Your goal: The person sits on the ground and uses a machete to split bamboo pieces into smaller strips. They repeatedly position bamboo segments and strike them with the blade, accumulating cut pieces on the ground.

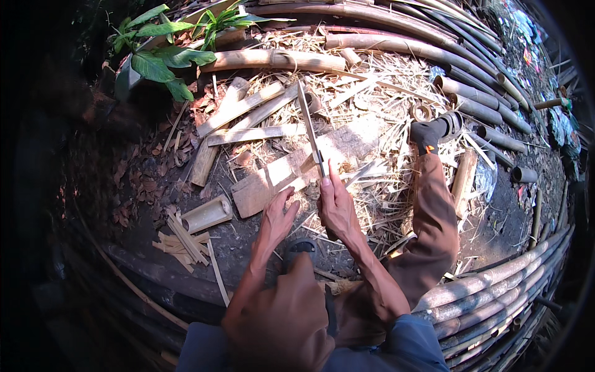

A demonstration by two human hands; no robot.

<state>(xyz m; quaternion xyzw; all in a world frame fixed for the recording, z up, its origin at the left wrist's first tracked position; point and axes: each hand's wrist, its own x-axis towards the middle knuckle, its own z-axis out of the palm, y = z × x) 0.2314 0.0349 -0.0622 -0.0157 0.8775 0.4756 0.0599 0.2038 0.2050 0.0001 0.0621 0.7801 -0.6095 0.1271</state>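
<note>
My right hand [336,208] is closed round the handle of a long machete [308,124]. Its blade points away from me and slightly left, above a thick wooden board [263,187] lying on the ground. Just left of it, my left hand [277,214] hovers by the board's near edge, thumb apart from its bent fingers, with nothing visible in it. A pale piece of split bamboo [296,185] lies on the board beyond the left fingertips. The lower part of the machete's handle is hidden in my right hand.
Split bamboo pieces [248,108] lie beyond the board. A short bamboo section [207,214] and a pile of thin strips [185,243] sit at the left. Shavings [396,80] cover the ground. Long bamboo poles [421,49] lie far right, others [483,285] near right. My outstretched leg [434,204] is at right.
</note>
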